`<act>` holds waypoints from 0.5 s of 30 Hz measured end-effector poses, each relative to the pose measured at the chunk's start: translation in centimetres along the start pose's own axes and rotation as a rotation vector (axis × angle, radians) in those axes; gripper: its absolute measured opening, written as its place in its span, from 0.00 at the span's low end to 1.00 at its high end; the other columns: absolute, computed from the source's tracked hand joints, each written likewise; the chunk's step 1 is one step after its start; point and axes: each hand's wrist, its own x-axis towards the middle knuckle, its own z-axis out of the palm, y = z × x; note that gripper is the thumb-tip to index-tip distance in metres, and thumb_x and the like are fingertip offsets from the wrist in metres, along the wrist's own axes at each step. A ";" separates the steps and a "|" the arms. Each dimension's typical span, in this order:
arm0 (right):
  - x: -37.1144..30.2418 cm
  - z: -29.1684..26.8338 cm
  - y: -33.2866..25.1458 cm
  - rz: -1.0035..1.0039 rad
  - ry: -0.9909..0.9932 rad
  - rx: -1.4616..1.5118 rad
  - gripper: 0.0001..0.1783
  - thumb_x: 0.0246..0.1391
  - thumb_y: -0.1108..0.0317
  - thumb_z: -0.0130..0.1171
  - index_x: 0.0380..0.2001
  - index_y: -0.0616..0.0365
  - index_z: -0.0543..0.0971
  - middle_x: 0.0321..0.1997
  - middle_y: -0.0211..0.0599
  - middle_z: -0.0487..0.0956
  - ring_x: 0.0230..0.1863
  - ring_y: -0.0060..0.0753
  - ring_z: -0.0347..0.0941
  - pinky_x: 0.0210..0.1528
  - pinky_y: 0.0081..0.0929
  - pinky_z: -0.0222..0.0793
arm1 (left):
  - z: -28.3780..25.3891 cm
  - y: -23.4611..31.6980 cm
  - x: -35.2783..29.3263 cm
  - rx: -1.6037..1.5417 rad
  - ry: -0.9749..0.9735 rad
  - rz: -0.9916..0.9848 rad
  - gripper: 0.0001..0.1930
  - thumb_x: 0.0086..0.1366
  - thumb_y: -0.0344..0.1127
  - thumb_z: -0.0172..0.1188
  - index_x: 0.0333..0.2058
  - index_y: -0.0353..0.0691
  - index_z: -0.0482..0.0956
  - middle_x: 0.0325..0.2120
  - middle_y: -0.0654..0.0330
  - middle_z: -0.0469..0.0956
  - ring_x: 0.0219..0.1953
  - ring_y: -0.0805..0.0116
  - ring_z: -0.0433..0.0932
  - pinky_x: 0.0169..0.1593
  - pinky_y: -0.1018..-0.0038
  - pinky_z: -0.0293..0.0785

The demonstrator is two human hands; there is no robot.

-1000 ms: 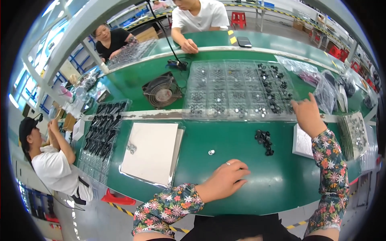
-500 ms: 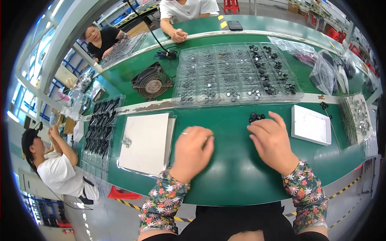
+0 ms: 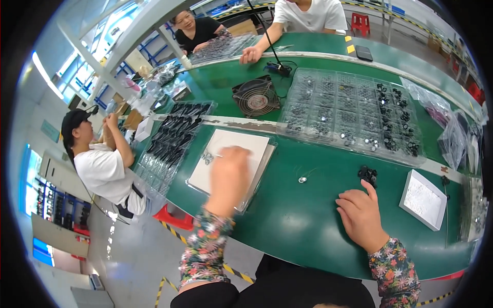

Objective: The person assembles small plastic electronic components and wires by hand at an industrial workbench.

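Right hand [image 3: 361, 213], loosely spread, reached its index finger to the small black parts [image 3: 367, 175] piled on the green bench [image 3: 292, 220], where a light touch looked best; left hand [image 3: 231, 172] blurred over the cream board [image 3: 233, 137], grip unclear.

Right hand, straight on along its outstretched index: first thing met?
Likely the pile of small black parts; the right hand may already touch it, depth being unclear.
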 end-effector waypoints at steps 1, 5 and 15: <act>-0.1 0.1 -0.1 0.004 0.002 0.008 0.11 0.40 0.75 0.64 0.31 0.58 0.79 0.36 0.34 0.77 0.43 0.35 0.74 0.63 0.50 0.55 | -0.7 -2.6 -0.1 0.112 0.024 -0.045 0.08 0.52 0.20 0.53 0.30 0.38 0.79 0.30 0.52 0.77 0.35 0.51 0.75 0.39 0.63 0.72; 0.0 0.4 0.2 -0.021 0.005 0.036 0.11 0.39 0.75 0.64 0.31 0.58 0.79 0.36 0.34 0.77 0.42 0.35 0.74 0.62 0.51 0.56 | -3.5 -11.4 -0.2 0.280 -0.120 -0.052 0.14 0.50 0.19 0.52 0.33 0.41 0.82 0.37 0.52 0.77 0.42 0.50 0.74 0.45 0.61 0.72; -0.1 0.3 0.2 0.013 -0.029 0.041 0.10 0.40 0.75 0.64 0.31 0.57 0.79 0.33 0.33 0.77 0.40 0.35 0.74 0.63 0.49 0.56 | -2.3 -15.8 -0.8 0.149 -0.397 0.057 0.26 0.47 0.15 0.48 0.41 0.49 0.82 0.55 0.46 0.67 0.57 0.45 0.65 0.58 0.60 0.67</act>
